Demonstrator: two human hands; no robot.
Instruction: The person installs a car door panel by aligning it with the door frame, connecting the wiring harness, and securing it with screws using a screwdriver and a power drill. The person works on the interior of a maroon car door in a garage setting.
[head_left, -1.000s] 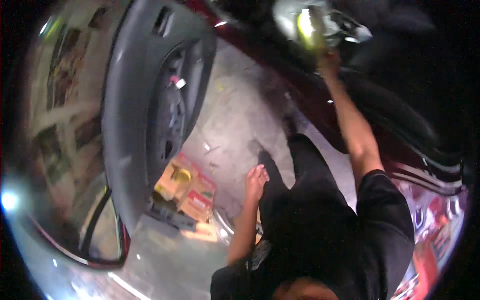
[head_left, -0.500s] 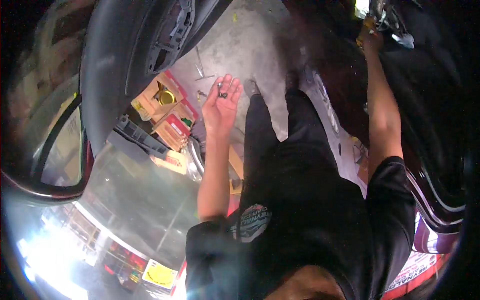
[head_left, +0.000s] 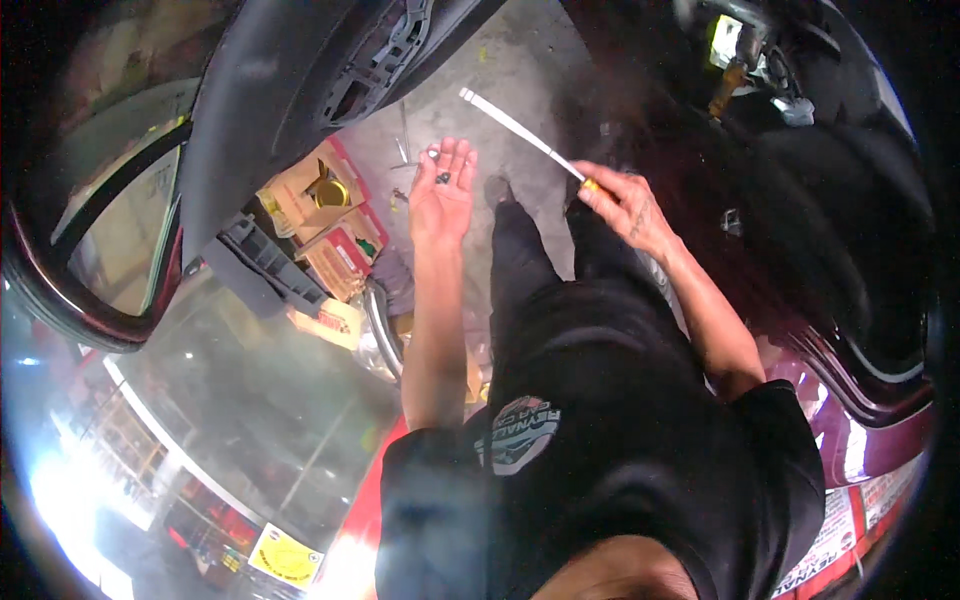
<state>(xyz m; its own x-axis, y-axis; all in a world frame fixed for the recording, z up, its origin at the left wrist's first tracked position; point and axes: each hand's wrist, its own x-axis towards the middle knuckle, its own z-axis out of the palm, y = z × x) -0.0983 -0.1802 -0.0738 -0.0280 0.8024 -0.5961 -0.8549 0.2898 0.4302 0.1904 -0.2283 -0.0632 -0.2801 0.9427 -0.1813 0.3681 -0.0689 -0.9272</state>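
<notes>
Resting on open left palm, small dark screws, rounded, loose

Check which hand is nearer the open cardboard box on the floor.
Left. The left hand, palm up with small dark screws on it, hovers just right of the cardboard box. The right hand, holding a screwdriver, is farther right.

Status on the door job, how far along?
Done: small dark fasteners already lie in the open left hand, so some look removed. In hand: right hand grips a long screwdriver, held in the air. Left: the grey door panel is not clearly off; I cannot tell what remains.
</notes>
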